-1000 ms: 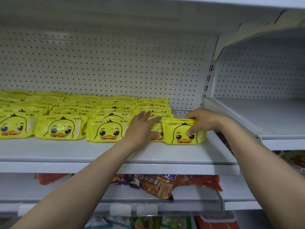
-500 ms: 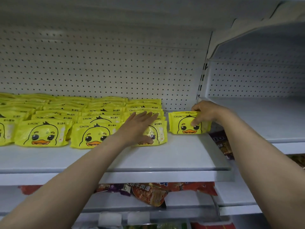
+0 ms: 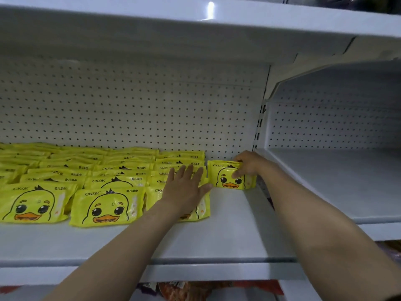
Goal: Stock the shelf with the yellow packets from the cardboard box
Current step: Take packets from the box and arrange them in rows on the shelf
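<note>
Since a second ago, the right hand [image 3: 247, 166] has carried its yellow packet [image 3: 230, 175] from the near edge of the shelf [image 3: 217, 240] to the far right corner, close to the pegboard back wall [image 3: 134, 109]. That hand's grip holds the packet by its upper right part, fingers curled over the top edge and thumb on the front, with the packet standing upright on the shelf, duck face toward the camera. It stands just right of the rows of yellow packets [image 3: 104, 181] that fill the left part of the shelf from near to far.

At the right end of those rows, the left hand [image 3: 186, 187] lies flat, fingers straight and spread, resting on the front right packet [image 3: 195, 205] and the ones behind it; its grip is wide and holds nothing.

To the right, past the upright, stands a second white shelf [image 3: 338, 183]. Below the near edge, reddish snack bags [image 3: 184, 290] show on a lower level.
</note>
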`<move>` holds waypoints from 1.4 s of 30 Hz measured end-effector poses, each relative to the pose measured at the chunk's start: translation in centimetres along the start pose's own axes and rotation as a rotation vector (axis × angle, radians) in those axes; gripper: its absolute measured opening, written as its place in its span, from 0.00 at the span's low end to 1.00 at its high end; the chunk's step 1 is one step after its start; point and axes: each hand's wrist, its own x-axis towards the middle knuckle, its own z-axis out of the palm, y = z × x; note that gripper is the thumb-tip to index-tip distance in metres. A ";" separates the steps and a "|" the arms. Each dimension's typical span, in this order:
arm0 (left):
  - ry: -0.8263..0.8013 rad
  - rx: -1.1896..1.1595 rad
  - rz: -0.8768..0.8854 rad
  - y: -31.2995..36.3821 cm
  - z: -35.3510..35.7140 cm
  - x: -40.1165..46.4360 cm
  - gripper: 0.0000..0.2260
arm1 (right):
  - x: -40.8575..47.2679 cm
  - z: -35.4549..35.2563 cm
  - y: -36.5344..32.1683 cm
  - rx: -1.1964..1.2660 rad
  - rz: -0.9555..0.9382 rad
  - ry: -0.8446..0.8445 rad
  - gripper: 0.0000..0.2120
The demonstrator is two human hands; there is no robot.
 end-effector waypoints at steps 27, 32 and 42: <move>0.148 0.046 -0.016 -0.1 1.1 -0.3 0.46 | 3.9 3.0 -1.1 -0.134 -0.030 0.395 0.27; 0.139 0.072 -0.018 0.0 1.0 -0.3 0.45 | 4.0 3.3 -1.4 -0.165 0.042 0.428 0.30; 0.052 -0.087 -0.050 -1.0 -2.1 -1.0 0.30 | 0.7 1.0 -6.3 -0.043 -0.051 0.340 0.26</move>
